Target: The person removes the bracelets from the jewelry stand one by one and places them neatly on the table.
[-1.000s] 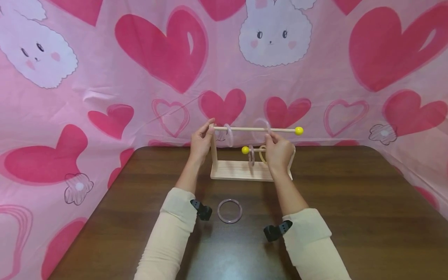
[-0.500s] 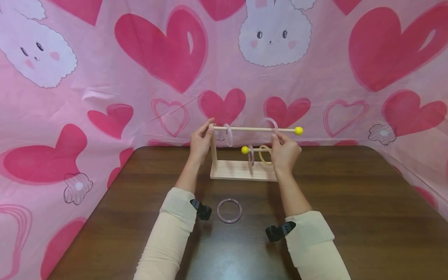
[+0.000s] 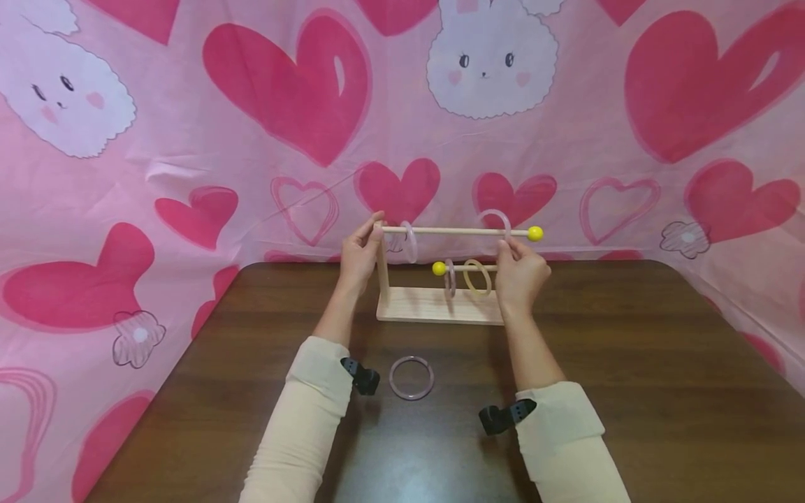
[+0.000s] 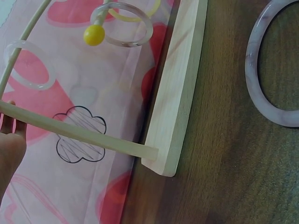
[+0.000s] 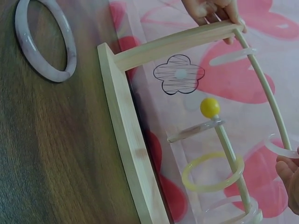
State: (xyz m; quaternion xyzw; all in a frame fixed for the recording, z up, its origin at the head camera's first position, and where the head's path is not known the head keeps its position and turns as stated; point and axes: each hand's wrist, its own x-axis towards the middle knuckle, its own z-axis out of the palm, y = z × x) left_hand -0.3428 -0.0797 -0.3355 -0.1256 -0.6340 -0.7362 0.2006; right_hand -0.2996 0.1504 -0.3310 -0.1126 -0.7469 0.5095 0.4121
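Observation:
At the top of the left post of a wooden bangle stand point(image 3: 381, 269), my left hand point(image 3: 360, 260) grips the wood between thumb and fingers. My right hand point(image 3: 523, 279) pinches a pale lilac bangle point(image 5: 274, 148) that encircles the upper rod point(image 3: 453, 231), close to its yellow end ball point(image 3: 535, 233). Another pale bangle point(image 3: 411, 246) hangs on that rod near the left post. The lower rod carries a purple-grey bangle point(image 5: 194, 130), a yellow bangle point(image 5: 188, 186) and, farther along, a pale bangle point(image 5: 254, 205). My right hand hides the stand's right post in the head view.
A loose purple-grey bangle point(image 3: 391, 378) lies flat on the brown wooden table point(image 3: 283, 314), between the forearms and in front of the stand's base point(image 3: 440, 313). Behind the table hangs a pink cloth point(image 3: 289, 140) printed with hearts and rabbits.
My right hand has slid the pale lilac bangle rightward along the upper rod toward the yellow ball, uncovering the yellow bangle below. My left hand keeps its place on the post.

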